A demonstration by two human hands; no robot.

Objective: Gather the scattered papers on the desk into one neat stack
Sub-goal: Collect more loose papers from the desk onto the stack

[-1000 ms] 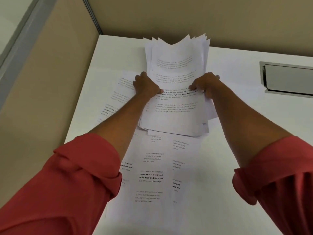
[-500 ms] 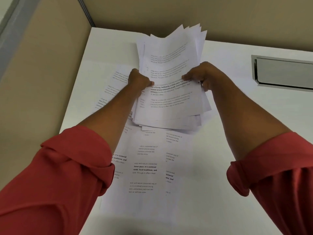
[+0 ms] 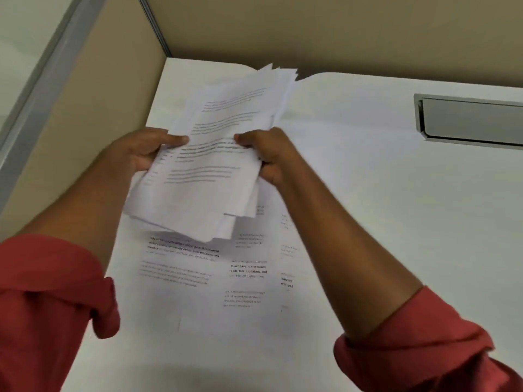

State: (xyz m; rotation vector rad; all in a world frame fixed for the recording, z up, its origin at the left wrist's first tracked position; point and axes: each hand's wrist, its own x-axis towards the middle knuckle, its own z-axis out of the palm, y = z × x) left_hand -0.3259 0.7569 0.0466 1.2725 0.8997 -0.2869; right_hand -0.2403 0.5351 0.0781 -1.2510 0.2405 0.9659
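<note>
1. The sheaf of papers (image 3: 218,165) looks light, floppy and slippery, its edges fanned; best held at both side edges, I'd say.
2. It's held above the counter (image 3: 382,207), over loose sheets (image 3: 226,278).
3. The left hand (image 3: 141,151) pinches the left edge, thumb on top; the right hand (image 3: 266,157) clasps the right edge.

loose sheet (image 3: 246,281) on desk (image 3: 382,222), bold print "lower pace. It is centered", "local traditions, and", held stack (image 3: 209,179) print blurred
</note>
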